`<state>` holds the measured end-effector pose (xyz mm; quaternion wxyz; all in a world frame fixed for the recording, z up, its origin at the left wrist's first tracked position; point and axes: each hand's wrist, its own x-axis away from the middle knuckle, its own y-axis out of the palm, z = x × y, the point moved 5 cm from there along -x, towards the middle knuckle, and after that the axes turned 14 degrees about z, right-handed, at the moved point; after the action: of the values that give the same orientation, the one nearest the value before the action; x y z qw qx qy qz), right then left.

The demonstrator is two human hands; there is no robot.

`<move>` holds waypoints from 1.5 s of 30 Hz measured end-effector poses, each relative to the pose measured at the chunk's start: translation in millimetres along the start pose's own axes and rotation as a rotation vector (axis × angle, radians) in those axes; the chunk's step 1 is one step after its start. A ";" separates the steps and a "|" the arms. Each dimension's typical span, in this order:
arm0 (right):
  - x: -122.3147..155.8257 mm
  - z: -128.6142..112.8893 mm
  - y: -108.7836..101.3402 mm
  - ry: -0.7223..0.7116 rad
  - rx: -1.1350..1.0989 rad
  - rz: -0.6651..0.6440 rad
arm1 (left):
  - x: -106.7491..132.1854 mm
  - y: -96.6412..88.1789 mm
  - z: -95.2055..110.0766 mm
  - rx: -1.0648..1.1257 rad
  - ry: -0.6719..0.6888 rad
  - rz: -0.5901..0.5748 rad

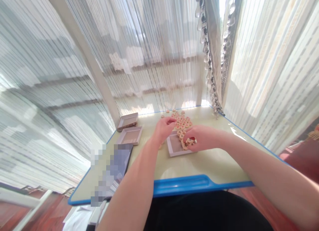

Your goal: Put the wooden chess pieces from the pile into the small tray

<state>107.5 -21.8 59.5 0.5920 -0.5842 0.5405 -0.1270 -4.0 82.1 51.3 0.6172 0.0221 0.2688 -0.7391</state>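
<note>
Round wooden Chinese chess pieces point(183, 121) with red and dark characters lie loosely heaped toward the far side of the table. In front of the heap is a shallow pale box point(173, 145), its right part holding several pieces with dark characters point(181, 137). My right hand point(200, 137) reaches over the box's right side, fingers and thumb curled around Chinese chess pieces there. My left hand point(166, 126) hovers at the heap's left edge with its fingers bent together; what they hold, if anything, cannot be made out. A piece partly shows beside my left wrist.
Another shallow box point(130, 135) sits on the left of the pale table point(199, 168), with stacked box parts point(127, 121) behind it. A dark flat device point(122, 163), partly pixelated, lies at the near left. Blue trim point(181, 185) edges the table; string curtains point(154, 58) hang beyond.
</note>
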 end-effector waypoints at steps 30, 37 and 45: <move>-2.8 3.0 3.6 0.033 -0.076 -0.025 | 3.7 -5.7 4.9 -0.377 0.221 -0.004; -9.2 51.8 -3.2 0.338 0.121 0.267 | 30.5 -4.5 17.1 -0.591 0.133 -0.377; -6.9 73.2 7.2 0.434 0.122 0.288 | 33.3 3.6 23.0 -0.584 0.199 -0.324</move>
<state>159.1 26.3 37.3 0.5085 -0.4237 0.7236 -0.1959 -1.6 42.0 57.5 0.4428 -0.1264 0.5279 -0.7137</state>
